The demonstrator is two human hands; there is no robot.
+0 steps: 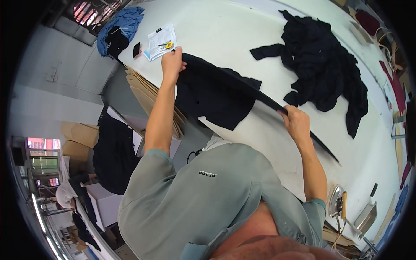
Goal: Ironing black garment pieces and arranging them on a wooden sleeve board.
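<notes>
A dark navy garment (216,93) is stretched between my hands over the white table. My left hand (172,66) grips its far left corner, next to the papers. My right hand (297,124) is closed on its long upper edge, farther right and nearer to me. Between the hands this edge runs taut. Past the right hand a narrow tapering end (323,148) reaches down toward the table. The wider part of the cloth hangs or lies below the edge, toward me. Whether it is one layer or several, I cannot tell.
A heap of dark garments (320,56) covers the far right. Clipped papers (161,37), a yellow tape measure (169,45) and a phone (137,49) lie far left, near blue clothes (125,24). Nearer right stand an iron (336,201) and a metal tray (366,218). Brown sheets (143,89) lean at the table's left edge.
</notes>
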